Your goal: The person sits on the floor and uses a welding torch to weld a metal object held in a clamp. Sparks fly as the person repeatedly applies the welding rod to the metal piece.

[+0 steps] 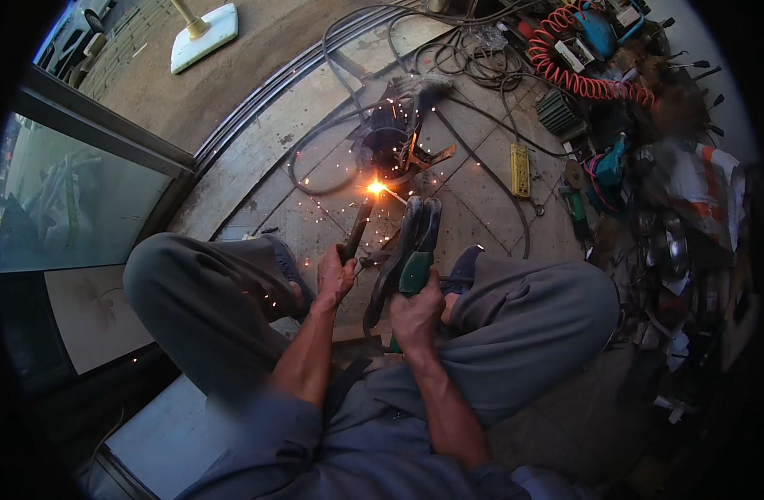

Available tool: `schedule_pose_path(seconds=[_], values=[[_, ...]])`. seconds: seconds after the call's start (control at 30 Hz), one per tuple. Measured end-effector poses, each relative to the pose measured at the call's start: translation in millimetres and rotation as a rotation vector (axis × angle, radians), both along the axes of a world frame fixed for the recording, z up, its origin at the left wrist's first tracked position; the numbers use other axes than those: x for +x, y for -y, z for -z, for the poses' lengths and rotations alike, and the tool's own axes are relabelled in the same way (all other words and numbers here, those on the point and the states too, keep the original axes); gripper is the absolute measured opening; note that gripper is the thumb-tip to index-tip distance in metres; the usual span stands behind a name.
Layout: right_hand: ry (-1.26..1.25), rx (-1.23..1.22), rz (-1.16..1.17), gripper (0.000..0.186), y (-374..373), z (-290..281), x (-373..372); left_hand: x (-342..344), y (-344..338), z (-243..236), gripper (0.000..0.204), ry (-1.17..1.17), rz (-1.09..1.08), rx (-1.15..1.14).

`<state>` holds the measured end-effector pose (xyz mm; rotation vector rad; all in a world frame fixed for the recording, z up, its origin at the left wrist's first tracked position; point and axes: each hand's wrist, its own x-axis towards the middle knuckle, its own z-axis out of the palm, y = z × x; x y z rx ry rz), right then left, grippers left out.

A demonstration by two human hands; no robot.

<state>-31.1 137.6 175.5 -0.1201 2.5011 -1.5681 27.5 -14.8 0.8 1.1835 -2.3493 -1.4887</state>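
We have bar (361, 225) in left hand (335, 277), holder (415, 273) in right hand (417, 315); before us, metal piece (384, 150) on floor (482, 187), clamp (437, 158) to its right, power strip (520, 171) farther right, glass panel (78, 200) left.

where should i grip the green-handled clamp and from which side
Probably best by its green handle, coming from the wearer's side, as the right hand does: the handle points back toward the body, while the dark far end sits nearer the bright spark.

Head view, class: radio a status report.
Left hand gripping dark bar. Right hand gripping green-handled holder. Sparks at bar's tip. Possible snag: cable loop to left.
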Motion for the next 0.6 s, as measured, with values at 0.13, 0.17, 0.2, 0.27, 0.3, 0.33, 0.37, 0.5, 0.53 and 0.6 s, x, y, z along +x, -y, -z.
schedule_pose_path(seconds=[0.13,0.17,0.2,0.27,0.3,0.33,0.37,0.5,0.53,0.6], values=[[0.007,-0.017,0.016,0.03,2,1,1,-1,1,-3,0.032,0.054,-0.009,-0.012],[0.01,-0.009,0.013,0.029,2,1,0,-1,1,-3,0.033,0.073,-0.01,-0.015],[0.013,-0.002,0.011,0.029,2,1,0,-1,1,-3,0.034,0.092,-0.011,-0.017],[0.032,0.002,0.024,0.029,3,3,1,-2,1,-6,0.035,0.087,-0.016,-0.001],[0.042,0.004,0.032,0.03,3,5,1,-2,1,-8,0.035,0.085,-0.018,0.008],[0.04,-0.006,0.029,0.03,2,8,0,-3,1,-11,0.034,0.087,-0.018,0.01],[0.038,-0.015,0.026,0.03,1,10,0,-4,0,-14,0.034,0.09,-0.02,0.012],[0.08,-0.046,0.025,0.03,3,0,0,-3,1,-10,0.033,0.075,-0.025,0.015],[0.076,-0.035,0.022,0.03,4,-2,0,-2,2,-8,0.033,0.078,-0.027,0.018],[0.068,-0.014,0.022,0.029,5,-5,-1,-4,2,-10,0.032,0.083,-0.026,0.024]])
